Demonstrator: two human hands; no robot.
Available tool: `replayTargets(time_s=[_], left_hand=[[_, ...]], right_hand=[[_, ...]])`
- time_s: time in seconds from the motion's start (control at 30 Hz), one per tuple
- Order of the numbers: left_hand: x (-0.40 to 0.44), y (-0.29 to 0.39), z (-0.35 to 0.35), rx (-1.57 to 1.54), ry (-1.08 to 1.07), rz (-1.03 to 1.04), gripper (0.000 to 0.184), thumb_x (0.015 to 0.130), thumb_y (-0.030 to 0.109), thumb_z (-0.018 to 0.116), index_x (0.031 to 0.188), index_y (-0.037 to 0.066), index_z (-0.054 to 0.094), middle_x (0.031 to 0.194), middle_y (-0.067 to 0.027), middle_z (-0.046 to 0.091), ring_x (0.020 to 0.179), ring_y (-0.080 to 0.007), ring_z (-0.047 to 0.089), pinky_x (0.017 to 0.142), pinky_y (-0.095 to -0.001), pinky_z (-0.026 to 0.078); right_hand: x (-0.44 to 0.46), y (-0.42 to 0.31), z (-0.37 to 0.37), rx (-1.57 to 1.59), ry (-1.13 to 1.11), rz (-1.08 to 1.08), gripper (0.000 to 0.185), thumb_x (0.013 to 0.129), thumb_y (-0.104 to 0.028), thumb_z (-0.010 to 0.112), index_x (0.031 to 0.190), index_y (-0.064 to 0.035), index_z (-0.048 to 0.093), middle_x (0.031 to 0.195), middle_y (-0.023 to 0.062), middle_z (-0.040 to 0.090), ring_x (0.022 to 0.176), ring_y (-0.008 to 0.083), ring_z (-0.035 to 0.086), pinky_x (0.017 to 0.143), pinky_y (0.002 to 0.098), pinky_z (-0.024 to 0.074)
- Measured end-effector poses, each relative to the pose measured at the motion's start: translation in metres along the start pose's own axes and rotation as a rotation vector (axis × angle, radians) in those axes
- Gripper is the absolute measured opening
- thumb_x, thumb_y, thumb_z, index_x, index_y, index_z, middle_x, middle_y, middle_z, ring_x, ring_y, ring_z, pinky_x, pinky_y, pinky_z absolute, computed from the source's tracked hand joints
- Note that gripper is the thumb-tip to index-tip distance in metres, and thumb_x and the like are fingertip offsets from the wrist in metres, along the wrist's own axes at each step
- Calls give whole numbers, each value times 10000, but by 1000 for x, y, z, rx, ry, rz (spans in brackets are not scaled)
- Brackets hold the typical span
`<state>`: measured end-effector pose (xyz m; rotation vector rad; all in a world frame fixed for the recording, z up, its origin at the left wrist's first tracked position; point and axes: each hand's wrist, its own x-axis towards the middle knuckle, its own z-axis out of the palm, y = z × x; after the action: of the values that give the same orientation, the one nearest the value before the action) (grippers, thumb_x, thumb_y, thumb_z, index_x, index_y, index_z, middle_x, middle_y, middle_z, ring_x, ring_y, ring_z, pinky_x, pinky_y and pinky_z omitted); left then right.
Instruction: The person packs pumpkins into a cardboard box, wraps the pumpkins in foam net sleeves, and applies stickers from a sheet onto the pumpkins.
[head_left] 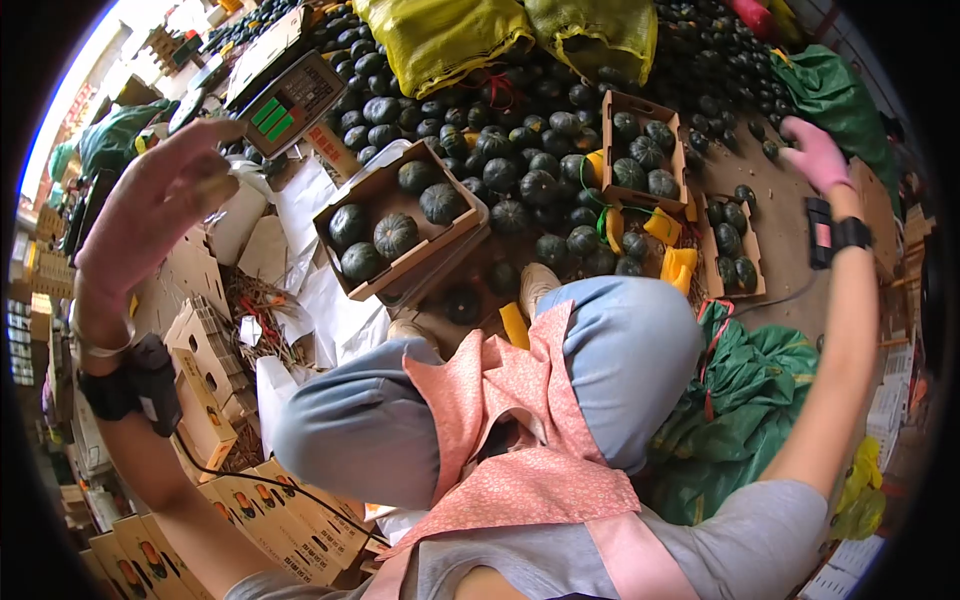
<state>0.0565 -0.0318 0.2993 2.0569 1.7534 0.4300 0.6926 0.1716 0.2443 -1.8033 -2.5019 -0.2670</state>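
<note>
My left hand, in a pink glove, is raised at the left with fingers stretched toward the scale display and nothing in it. To its right, an open cardboard box on the weighing platform holds several dark green pumpkins. At the upper right my right hand, also gloved in pink, is held out with thumb and fingers apart, holding nothing. Nearest to it are a green sack and loose pumpkins on the floor. Straps with dark devices circle both forearms.
A large pile of pumpkins covers the floor ahead, with yellow mesh sacks behind. Two more filled boxes, one a taller carton, stand right of centre. Flat printed cartons lie lower left; a crumpled green tarp lies right of my knees.
</note>
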Motion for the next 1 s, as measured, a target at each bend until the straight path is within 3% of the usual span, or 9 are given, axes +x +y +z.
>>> replayTargets(time_s=[0.17, 0.27, 0.47, 0.67, 0.73, 0.8, 0.83, 0.93, 1.0], left_hand=[[62, -74, 120, 129, 218, 6, 397, 838, 204, 674, 1208, 94, 583, 1151, -115, 620, 1021, -229, 618, 887, -331, 509], [72, -149, 222, 397, -54, -323, 495, 753, 336, 699, 1152, 79, 560, 1040, -184, 573, 963, -369, 588, 814, -446, 504], [78, -189, 318, 463, -243, -593, 796, 564, 261, 816, 1263, 131, 458, 1206, -214, 424, 1111, -428, 476, 898, -459, 475], [73, -187, 332, 369, 1, -649, 729, 524, 144, 791, 1189, 152, 494, 1143, -177, 456, 1056, -409, 479, 887, -465, 455], [71, -187, 330, 316, 85, -581, 675, 525, 133, 771, 1141, 136, 497, 1111, -176, 471, 1038, -398, 482, 883, -457, 450], [64, -196, 330, 316, 236, -369, 590, 580, 111, 716, 1121, 94, 482, 1033, -152, 516, 975, -342, 523, 830, -421, 477], [60, -186, 327, -43, 330, -585, 565, 610, 102, 685, 1135, 88, 477, 1033, -138, 535, 947, -307, 549, 790, -399, 498], [65, -155, 292, -1108, 554, -691, 568, 674, 110, 613, 1216, 84, 443, 1094, -120, 569, 911, -235, 600, 727, -350, 545], [58, -155, 295, -1513, 559, -561, 671, 688, 197, 597, 1314, 96, 379, 1260, -192, 515, 1085, -344, 567, 910, -464, 507]], right_hand=[[98, -141, 153, -38, -252, -428, 463, 683, -189, 675, 1141, -172, 607, 1126, 103, 607, 1062, 282, 589, 894, 396, 498], [114, -203, 260, 123, -391, -603, 565, 667, -267, 743, 1191, -191, 547, 1078, 88, 587, 1047, 284, 571, 852, 416, 514], [78, -291, 396, 294, -228, -41, 873, 654, -427, 775, 1389, -329, 314, 1432, 204, 246, 1128, 399, 471, 868, 459, 473], [87, -278, 397, 664, -134, -11, 723, 635, -314, 780, 1278, -233, 460, 1249, 169, 354, 1147, 393, 420, 963, 433, 426], [84, -263, 401, 1036, 12, -40, 661, 688, -276, 735, 1282, -146, 474, 1172, 147, 434, 1070, 339, 491, 942, 414, 460], [77, -245, 401, 1872, -381, 284, 606, 768, -314, 666, 1300, -98, 469, 1180, 150, 518, 1038, 341, 557, 877, 446, 521], [72, -224, 388, 2628, -742, 612, 587, 833, -346, 586, 1320, -49, 449, 1223, 168, 552, 1078, 364, 577, 823, 483, 556], [58, -214, 396, 2706, -671, 656, 590, 844, -425, 583, 1264, -19, 500, 1208, 175, 580, 1140, 366, 558, 878, 516, 530], [47, -210, 404, 2628, -597, 664, 451, 848, -281, 636, 1220, -44, 542, 1175, 138, 599, 1130, 352, 567, 878, 483, 537]])
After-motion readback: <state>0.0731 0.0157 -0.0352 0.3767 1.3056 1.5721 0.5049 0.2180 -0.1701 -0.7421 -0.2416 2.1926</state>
